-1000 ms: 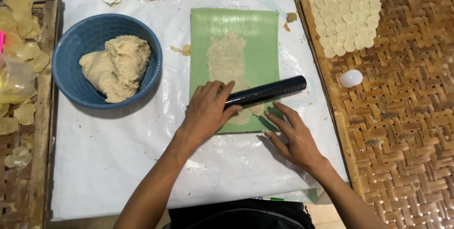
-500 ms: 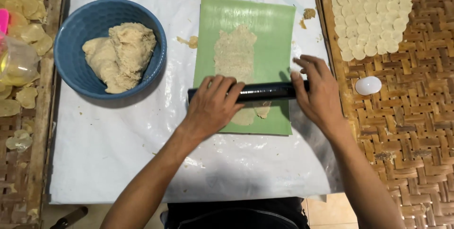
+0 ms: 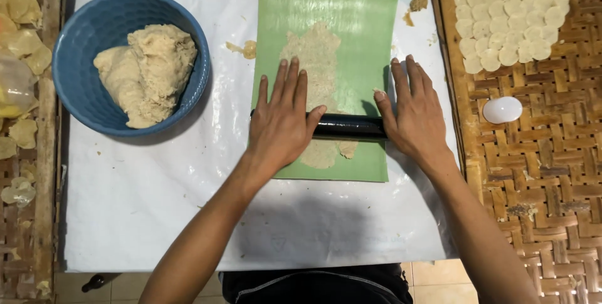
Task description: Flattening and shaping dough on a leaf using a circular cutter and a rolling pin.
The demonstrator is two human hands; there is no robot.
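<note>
White plastic sheeting (image 3: 157,216) covers the worktable, flanked by woven bamboo trays (image 3: 539,172). Left hand (image 3: 282,122) and right hand (image 3: 414,112) are laid flat, fingers extended and slightly spread, palms pressed on the two ends of a black rolling pin (image 3: 348,126); nothing is clasped. The pin lies across a green mat (image 3: 351,21), over thin flattened dough (image 3: 316,59) spread under and ahead of the fingers. Compared with half a second earlier, the fingers are straighter and the pin is level. Both forearms are extended forward. Left of the left hand, a blue bowl (image 3: 81,97) holds a dough lump (image 3: 147,69).
</note>
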